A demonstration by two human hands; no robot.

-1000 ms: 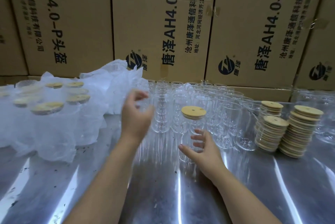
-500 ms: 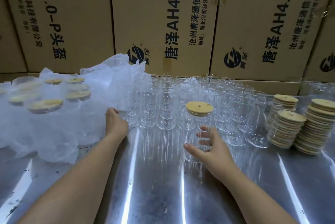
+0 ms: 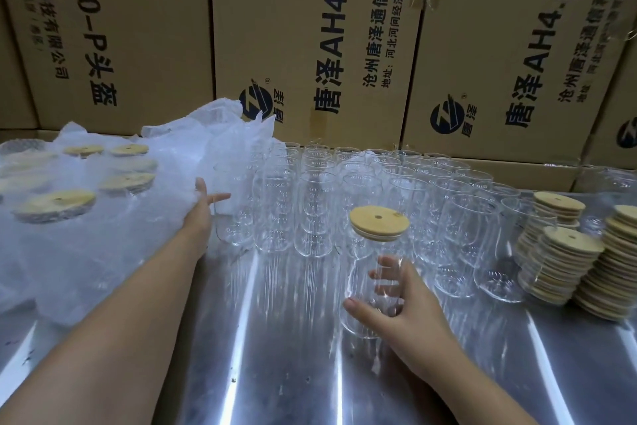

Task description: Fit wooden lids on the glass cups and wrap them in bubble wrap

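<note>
The lidded glass cup (image 3: 374, 287) stands near the middle of the shiny metal table (image 3: 275, 373), just in front of the rows of open glass cups (image 3: 310, 204). Its wooden lid (image 3: 379, 221) is seated flat on the rim. The right hand (image 3: 403, 314) grasps the lower body, thumb on the near side and fingers curled round the far side, as it did a second ago.

What has changed is the left hand (image 3: 200, 214). A second ago it was raised over the open cups. Now it is out to the left, against the edge of the bubble wrap (image 3: 103, 252) heaped there. One finger shows straight, but the rest lie against the wrap, so it cannot be told whether a sheet is pinched yet.

Judged from this, lid fitting is done for this cup and wrapping is starting.

The cup's long axis runs vertically, lid up and base down at the table. Whether the base rests on the metal is unclear.

Already wrapped cups (image 3: 55, 206) lie under the heap, and stacks of spare lids (image 3: 565, 262) stand at the right.
</note>
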